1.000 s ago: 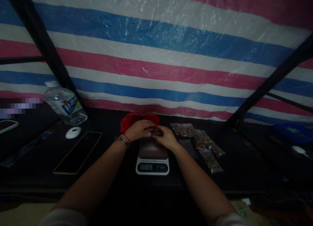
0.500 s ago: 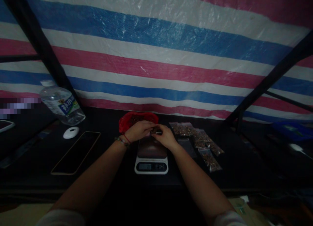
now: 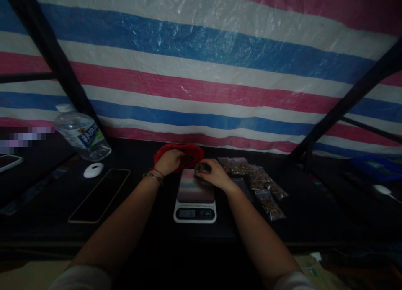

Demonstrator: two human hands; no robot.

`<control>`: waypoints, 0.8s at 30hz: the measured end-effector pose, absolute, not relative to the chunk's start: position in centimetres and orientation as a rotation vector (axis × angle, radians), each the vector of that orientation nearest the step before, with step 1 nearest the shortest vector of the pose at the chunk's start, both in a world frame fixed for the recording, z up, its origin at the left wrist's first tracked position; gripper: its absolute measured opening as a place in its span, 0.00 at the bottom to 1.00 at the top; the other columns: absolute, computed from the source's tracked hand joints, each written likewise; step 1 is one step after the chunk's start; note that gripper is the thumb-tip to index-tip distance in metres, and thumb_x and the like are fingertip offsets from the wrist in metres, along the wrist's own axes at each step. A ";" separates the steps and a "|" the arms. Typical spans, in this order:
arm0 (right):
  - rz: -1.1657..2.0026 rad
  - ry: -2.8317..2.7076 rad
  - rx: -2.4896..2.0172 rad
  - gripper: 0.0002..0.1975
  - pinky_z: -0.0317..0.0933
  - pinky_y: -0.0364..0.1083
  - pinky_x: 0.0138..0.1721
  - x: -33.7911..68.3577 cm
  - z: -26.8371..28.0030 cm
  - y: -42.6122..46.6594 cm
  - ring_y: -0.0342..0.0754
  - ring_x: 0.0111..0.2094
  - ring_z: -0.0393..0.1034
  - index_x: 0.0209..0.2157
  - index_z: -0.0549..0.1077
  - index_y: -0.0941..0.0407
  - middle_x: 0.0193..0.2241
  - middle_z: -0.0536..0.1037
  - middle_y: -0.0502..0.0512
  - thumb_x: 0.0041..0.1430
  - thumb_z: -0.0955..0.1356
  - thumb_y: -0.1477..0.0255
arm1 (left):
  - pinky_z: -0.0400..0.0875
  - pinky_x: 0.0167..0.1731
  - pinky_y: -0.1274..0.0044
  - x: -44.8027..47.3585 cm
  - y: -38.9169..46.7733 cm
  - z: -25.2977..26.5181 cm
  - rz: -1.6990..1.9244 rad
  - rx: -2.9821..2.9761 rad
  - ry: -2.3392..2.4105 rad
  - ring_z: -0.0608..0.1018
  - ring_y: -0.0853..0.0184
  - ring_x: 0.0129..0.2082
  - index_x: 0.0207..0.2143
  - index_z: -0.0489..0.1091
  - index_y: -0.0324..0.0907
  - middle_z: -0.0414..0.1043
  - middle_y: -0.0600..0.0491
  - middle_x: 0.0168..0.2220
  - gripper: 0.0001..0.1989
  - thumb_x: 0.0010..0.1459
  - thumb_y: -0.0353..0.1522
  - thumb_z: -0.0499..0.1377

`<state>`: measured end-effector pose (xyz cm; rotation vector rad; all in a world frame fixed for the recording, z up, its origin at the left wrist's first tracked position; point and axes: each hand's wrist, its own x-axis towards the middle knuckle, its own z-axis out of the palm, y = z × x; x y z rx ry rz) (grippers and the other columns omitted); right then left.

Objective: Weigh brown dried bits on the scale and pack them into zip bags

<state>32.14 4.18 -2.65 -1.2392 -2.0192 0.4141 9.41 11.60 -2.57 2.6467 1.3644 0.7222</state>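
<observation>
My left hand (image 3: 171, 160), with bracelets at the wrist, reaches over the rim of a red basin (image 3: 198, 151) holding dark brown bits. Its fingertips are among those bits, too dim to make out. Above the back of a white kitchen scale (image 3: 195, 200), my right hand (image 3: 215, 173) is closed on a small plastic bag (image 3: 198, 169) that has brown bits in it. Filled zip bags (image 3: 259, 178) lie in a loose group right of the scale, one filled bag (image 3: 270, 205) nearer me. Beside my right wrist is a flat, clear bag (image 3: 241, 186).
To the left lie a phone (image 3: 99, 196) and a white oval object (image 3: 93, 170), with a large clear bottle (image 3: 83, 133) behind them. A striped plastic sheet (image 3: 201, 89) hangs at the back between dark posts. Far right is a blue object (image 3: 375, 166) beside a white cabled piece (image 3: 382, 190).
My left hand has left the small bag and moved back and left into the red basin. The right hand stays over the scale with the bag.
</observation>
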 end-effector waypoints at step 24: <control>0.352 -1.725 -1.247 0.12 0.62 0.48 0.45 35.0 -4.0 6.5 0.48 0.43 0.68 0.43 0.72 0.55 0.41 0.74 0.56 0.57 0.66 0.67 | 0.66 0.48 0.74 12.7 14.9 -2.6 0.361 2.707 1.242 0.76 0.63 0.42 0.40 0.75 0.39 0.76 0.45 0.42 0.15 0.55 0.27 0.51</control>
